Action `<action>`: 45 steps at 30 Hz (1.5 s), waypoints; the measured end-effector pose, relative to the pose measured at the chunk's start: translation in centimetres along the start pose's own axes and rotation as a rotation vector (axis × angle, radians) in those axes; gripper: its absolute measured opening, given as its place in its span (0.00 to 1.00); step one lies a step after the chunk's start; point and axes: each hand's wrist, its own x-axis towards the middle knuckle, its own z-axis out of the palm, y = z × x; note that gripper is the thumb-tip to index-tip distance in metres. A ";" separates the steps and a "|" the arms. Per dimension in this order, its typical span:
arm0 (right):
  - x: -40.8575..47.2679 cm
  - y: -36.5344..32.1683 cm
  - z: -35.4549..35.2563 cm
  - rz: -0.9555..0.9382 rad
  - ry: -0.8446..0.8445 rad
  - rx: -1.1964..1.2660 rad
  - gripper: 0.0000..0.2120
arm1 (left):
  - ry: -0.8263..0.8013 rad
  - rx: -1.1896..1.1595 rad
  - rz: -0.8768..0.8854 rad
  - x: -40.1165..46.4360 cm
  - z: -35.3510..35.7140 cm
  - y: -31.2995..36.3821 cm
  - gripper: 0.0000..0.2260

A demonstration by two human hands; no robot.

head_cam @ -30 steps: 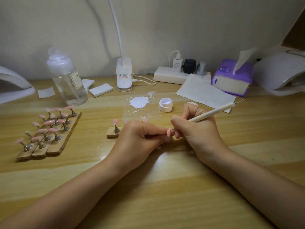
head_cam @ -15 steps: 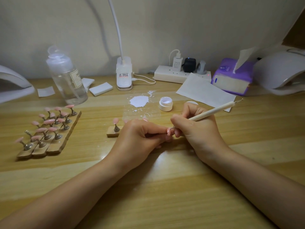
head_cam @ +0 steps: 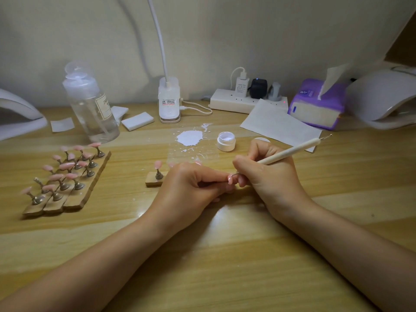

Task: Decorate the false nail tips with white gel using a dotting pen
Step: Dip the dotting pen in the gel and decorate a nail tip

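Head view is showing a pink nail tip (head_cam: 230, 179) at frame centre, pinched by the curled fingers of the left hand (head_cam: 191, 188). Judged light, thin and slippery, it is best gripped by its edges. The right hand (head_cam: 267, 176) is gripping the dotting pen (head_cam: 290, 152) pencil-style, its point touching the tip.

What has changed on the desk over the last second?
Almost nothing. The right hand keeps its grip on the dotting pen, tip at the pink nail tip that the left hand still pinches; any pen movement is too slight to see. The gel jar, the white blob and the nail stands stayed put.
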 end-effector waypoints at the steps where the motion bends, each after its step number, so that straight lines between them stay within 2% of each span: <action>1: 0.0 0.0 0.0 -0.001 0.001 -0.004 0.18 | 0.001 0.004 0.002 0.0 0.0 0.0 0.09; 12: 0.0 0.0 0.0 0.006 0.012 0.041 0.19 | -0.003 -0.001 -0.008 0.1 0.1 -0.1 0.09; 18: 0.2 0.1 -0.1 0.026 0.047 0.079 0.25 | 0.001 -0.022 -0.019 0.0 0.0 0.0 0.09; 24: 0.1 0.0 -0.1 0.006 0.025 0.031 0.20 | -0.005 -0.012 -0.007 0.0 0.0 -0.1 0.09; 45: 0.1 0.1 -0.1 -0.011 0.004 -0.017 0.19 | -0.011 -0.007 0.004 0.0 0.0 -0.2 0.07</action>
